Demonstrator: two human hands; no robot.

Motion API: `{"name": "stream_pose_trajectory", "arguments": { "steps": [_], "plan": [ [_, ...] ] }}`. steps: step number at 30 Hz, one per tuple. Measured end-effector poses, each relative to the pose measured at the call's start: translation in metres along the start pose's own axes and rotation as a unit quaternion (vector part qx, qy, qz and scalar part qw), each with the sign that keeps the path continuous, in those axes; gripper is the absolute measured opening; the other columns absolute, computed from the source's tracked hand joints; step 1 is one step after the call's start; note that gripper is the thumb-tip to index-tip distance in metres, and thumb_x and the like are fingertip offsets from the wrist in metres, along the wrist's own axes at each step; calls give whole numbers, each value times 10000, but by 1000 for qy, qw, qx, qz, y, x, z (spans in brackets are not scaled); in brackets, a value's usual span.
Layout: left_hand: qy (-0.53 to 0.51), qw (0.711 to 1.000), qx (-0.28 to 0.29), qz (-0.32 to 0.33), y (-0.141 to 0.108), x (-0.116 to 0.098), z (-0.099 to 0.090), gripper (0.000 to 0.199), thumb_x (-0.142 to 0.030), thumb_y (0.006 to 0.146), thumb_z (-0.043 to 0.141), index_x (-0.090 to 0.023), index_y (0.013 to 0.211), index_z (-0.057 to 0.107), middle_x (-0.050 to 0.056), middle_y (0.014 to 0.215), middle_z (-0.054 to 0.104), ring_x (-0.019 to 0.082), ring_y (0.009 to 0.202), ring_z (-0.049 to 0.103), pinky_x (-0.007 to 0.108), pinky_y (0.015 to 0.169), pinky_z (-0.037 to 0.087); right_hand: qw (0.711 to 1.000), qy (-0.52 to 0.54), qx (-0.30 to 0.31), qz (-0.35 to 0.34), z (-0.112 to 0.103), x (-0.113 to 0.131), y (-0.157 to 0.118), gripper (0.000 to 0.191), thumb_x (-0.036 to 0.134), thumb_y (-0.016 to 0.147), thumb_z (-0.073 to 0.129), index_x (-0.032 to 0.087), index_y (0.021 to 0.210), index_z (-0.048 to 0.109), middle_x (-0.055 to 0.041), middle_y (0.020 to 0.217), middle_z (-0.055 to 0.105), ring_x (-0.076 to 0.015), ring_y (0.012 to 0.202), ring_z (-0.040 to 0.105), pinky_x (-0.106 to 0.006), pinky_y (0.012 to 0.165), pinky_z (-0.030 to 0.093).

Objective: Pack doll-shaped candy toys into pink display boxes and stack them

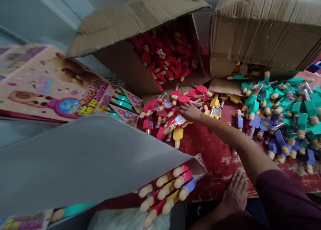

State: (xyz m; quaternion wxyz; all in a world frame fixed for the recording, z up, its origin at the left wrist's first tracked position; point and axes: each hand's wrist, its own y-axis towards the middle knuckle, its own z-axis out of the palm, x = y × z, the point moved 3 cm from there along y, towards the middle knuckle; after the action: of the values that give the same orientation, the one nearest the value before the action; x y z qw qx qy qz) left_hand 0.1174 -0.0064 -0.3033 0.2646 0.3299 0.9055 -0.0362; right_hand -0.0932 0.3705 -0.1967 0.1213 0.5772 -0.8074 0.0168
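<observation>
My right hand (190,112) reaches over the pile of pink toys, its fingers bent down around a pink toy (179,120) with a round clock-like face and a tan bear-shaped end. A yellow toy (178,135) lies just below it. My left hand (235,192) rests flat on the front edge of the red table (210,149), fingers spread, holding nothing. Teal toys (302,121) and purple toys (280,138) are heaped on the right. A tray-like box (200,166) at the lower centre holds pink, yellow and purple toys, tan ends outward.
An open cardboard carton (115,64) full of red toys stands behind the pile. Another carton (260,39) is at the back right. Printed display boxes (47,86) stand left, and a large grey panel (87,163) covers the lower left. Clear plastic (130,219) is below.
</observation>
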Motion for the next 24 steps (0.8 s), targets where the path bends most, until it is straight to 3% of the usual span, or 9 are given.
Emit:
{"name": "stream_pose_trajectory", "arguments": {
  "steps": [4, 7, 9, 11, 14, 19, 21, 24],
  "plan": [
    [54, 998, -25, -9, 0, 1, 2, 633, -384, 1001, 341, -125, 1568, 445, 96, 1676, 315, 266, 1594, 122, 414, 1384, 202, 990, 84, -93, 65, -15, 5, -1, 602, 302, 913, 632, 63, 1440, 467, -230, 1431, 529, -359, 1301, 445, -494, 1133, 334],
    [74, 997, -33, -11, 2, 0, 2, 609, -360, 1001, 338, -128, 1546, 479, 76, 1687, 303, 254, 1597, 123, 409, 1361, 287, 963, 158, -131, 172, -31, -8, -12, 546, 464, 957, 586, 79, 1340, 530, -209, 1297, 605, -331, 1173, 543, -462, 1039, 429],
    [81, 996, -35, -2, 3, -1, 0, 593, -361, 999, 354, -124, 1516, 520, 85, 1685, 313, 267, 1594, 142, 418, 1337, 349, 950, 163, -93, 250, -37, -24, -24, 582, 582, 953, 574, 99, 1278, 581, -192, 1261, 629, -334, 1150, 566, -464, 1018, 444],
    [81, 996, -35, 5, 3, -2, -1, 586, -364, 999, 365, -118, 1501, 538, 95, 1684, 313, 280, 1592, 161, 425, 1328, 366, 939, 155, -17, 305, -36, -39, -38, 628, 647, 914, 613, 115, 1247, 623, -188, 1289, 634, -357, 1180, 574, -461, 1021, 447],
    [73, 996, -43, 0, 3, -1, -2, 588, -345, 998, 366, -94, 1504, 529, 107, 1674, 334, 291, 1587, 176, 433, 1352, 300, 931, 162, 61, 320, -25, -48, -55, 606, 628, 901, 654, 118, 1230, 661, -195, 1301, 651, -374, 1204, 594, -444, 1008, 463],
    [49, 998, -38, 1, 2, 1, 1, 619, -359, 988, 380, -118, 1549, 483, 97, 1686, 300, 261, 1597, 147, 382, 1357, 245, 940, 151, 54, 301, -13, -35, -55, 657, 547, 819, 781, 74, 1256, 648, -264, 1419, 573, -440, 1345, 481, -552, 1115, 384],
    [40, 996, -83, -2, 2, 1, 1, 620, -360, 981, 427, -101, 1541, 488, 110, 1681, 317, 269, 1599, 157, 384, 1370, 174, 940, 161, 50, 297, -16, -28, -52, 620, 509, 791, 815, 61, 1194, 672, -269, 1380, 594, -437, 1338, 483, -544, 1126, 378],
    [15, 988, -152, -8, 1, 2, 3, 600, -328, 965, 512, -67, 1505, 508, 136, 1662, 370, 292, 1601, 181, 427, 1370, 102, 932, 200, 34, 300, -29, -18, -56, 563, 490, 822, 791, 65, 1170, 672, -227, 1315, 639, -371, 1266, 546, -447, 1066, 449]
  ]
}}
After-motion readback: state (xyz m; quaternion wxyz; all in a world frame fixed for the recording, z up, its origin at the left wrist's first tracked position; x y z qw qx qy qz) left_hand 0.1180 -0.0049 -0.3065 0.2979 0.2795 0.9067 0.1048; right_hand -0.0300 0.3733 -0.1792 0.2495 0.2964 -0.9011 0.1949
